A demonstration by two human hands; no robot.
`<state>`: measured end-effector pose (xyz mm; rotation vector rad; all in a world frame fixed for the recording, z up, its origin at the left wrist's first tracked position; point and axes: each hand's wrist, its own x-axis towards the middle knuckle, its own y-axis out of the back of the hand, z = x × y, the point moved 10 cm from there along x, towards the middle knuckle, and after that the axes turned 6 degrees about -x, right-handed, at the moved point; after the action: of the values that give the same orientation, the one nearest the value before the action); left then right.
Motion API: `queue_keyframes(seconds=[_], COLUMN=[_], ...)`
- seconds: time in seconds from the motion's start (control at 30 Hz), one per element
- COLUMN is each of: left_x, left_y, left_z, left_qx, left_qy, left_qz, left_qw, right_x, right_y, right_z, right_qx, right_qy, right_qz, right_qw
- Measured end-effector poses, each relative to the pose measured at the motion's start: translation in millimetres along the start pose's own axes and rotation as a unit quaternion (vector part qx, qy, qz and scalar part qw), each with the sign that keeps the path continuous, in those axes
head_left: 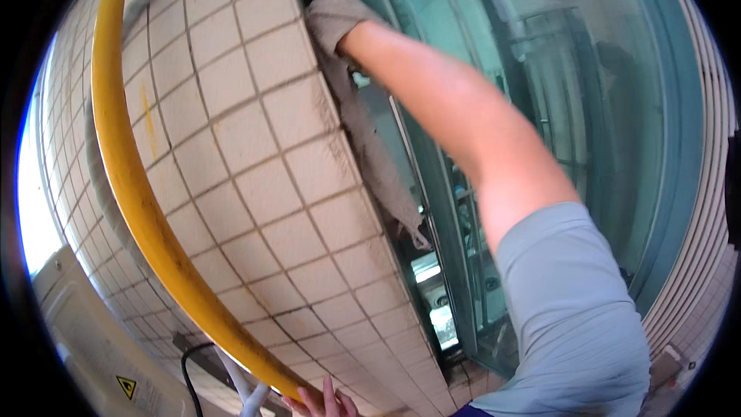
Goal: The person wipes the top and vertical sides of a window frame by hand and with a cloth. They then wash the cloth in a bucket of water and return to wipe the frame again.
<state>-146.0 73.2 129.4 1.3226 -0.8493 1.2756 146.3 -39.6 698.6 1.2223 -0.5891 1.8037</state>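
My right arm stretches up across the view, and a grey rag (370, 150) covers my right hand (340, 19), hiding its fingers. The hand presses the rag into the top corner of the window opening, between the tiled wall and the green window frame (448, 262). The rag's loose end hangs down along the wall's edge. At the lower edge of the view, my left hand (328, 403) is closed at the yellow pipe (158, 239); only some fingers show, and the rest is cut off.
A glass window sash (540, 69) stands swung outward on the right, beside ribbed wall cladding (695, 239). Beige tiles (255, 162) cover the wall to the left. A pale outdoor unit (100, 340) with a warning label, a black cable (187, 374) and a white pipe (251, 400) are at lower left.
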Motion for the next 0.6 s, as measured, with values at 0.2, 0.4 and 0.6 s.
queue_keyframes(seconds=[0.2,0.4,0.6], left_x=[8,9,17], left_y=[3,4,14], left_z=[3,8,10], left_qx=[0.030,0.060,0.040], left_qy=[-0.040,-0.057,-0.045], left_qz=[-0.047,-0.053,-0.055], left_qw=[0.998,0.995,0.997], right_x=[-42,-98,-169], right_y=[-36,-20,-10], right_z=[-21,-36,-67], right_qx=[0.032,0.093,0.181], right_qy=[-0.014,-0.049,-0.070], right_qz=[-0.050,-0.063,-0.088], right_qw=[0.998,0.992,0.977])
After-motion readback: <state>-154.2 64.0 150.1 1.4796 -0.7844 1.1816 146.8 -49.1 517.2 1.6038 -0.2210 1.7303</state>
